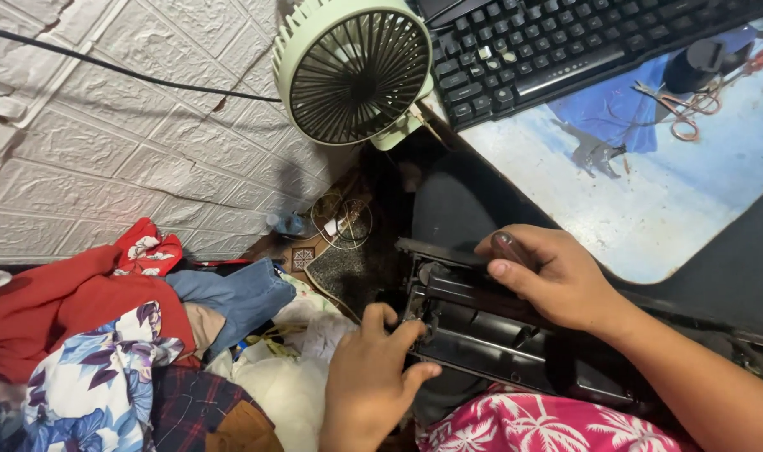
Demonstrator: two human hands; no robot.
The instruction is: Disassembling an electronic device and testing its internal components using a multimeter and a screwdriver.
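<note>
A long black plastic cartridge-like part (490, 331) lies across my lap, below the desk edge. My left hand (373, 377) grips its left end, thumb and fingers curled around the corner. My right hand (557, 276) rests over its upper edge and is closed on a dark, rounded tool handle (509, 248) that pokes out between thumb and forefinger. The tool's tip is hidden behind the hand.
A pale green clip fan (352, 71) sits at the desk corner beside a black keyboard (557, 46). A blue-and-white desk mat (674, 192) carries pliers-like scissors (691, 105). A pile of clothes (122, 335) lies at left under a white textured wall (105, 125).
</note>
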